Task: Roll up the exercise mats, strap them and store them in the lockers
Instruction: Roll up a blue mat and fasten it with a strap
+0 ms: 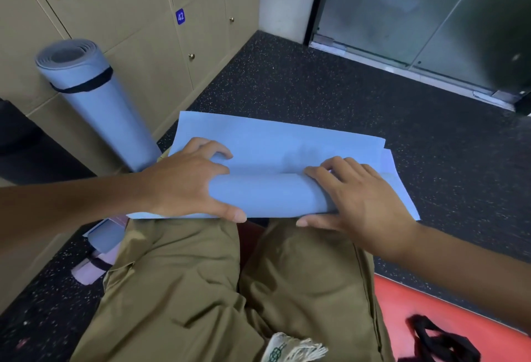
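Knees [230,290] at bottom centre, black strap [442,338] lower right on red mat [416,304]. Mid-frame, blue mat [273,143] part-rolled on floor; left hand [186,180] and right hand [359,200] curled around roll [270,195], fingers clamped over it. Risk: uneven pressure skews it, loose far edge telescopes. Strapped mat [94,97] leans on lockers [143,16] upper left.
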`<state>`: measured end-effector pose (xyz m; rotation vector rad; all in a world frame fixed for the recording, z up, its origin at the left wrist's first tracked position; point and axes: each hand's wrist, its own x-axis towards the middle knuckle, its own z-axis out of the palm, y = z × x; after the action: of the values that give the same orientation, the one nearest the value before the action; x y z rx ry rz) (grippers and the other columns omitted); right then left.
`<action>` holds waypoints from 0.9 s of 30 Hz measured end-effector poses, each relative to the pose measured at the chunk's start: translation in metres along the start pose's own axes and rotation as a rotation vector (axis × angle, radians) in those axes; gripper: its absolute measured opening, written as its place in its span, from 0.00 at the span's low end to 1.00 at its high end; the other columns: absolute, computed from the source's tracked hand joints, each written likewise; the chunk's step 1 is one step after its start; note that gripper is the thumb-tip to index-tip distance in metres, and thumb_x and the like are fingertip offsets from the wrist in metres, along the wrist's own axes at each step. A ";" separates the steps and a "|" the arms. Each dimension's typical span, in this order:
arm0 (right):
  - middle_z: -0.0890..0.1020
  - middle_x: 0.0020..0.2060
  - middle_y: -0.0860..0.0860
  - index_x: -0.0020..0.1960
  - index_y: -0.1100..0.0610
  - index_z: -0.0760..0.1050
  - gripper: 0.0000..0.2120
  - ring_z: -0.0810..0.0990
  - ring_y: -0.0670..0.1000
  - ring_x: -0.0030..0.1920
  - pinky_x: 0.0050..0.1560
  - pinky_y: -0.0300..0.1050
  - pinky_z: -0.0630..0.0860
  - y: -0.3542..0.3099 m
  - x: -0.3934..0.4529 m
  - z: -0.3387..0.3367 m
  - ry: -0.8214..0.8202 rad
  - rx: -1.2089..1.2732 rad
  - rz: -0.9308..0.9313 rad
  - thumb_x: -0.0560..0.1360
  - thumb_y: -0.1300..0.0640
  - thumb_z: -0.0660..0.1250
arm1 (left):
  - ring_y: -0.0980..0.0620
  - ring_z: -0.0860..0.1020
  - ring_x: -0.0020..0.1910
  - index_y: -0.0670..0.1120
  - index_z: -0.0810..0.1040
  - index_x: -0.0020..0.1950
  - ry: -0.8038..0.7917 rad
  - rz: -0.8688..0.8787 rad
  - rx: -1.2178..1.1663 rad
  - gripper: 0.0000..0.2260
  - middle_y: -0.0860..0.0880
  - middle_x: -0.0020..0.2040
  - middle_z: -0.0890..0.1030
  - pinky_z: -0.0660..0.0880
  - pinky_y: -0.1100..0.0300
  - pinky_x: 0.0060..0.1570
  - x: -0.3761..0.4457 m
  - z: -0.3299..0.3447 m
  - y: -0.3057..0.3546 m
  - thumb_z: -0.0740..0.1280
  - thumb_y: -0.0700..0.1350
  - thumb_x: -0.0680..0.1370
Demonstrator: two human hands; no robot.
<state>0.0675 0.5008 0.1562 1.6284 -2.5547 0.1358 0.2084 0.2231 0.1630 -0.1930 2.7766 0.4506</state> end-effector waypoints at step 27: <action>0.80 0.56 0.56 0.72 0.56 0.74 0.36 0.80 0.60 0.52 0.53 0.57 0.77 0.023 0.029 0.020 0.114 -0.101 -0.093 0.79 0.30 0.55 | 0.58 0.72 0.53 0.58 0.75 0.59 0.161 0.122 -0.043 0.33 0.57 0.51 0.73 0.74 0.52 0.55 0.038 -0.001 -0.016 0.54 0.81 0.69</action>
<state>0.0334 0.4815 0.1402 1.6486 -2.3575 0.0880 0.1755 0.2043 0.1466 -0.0730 2.9496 0.5478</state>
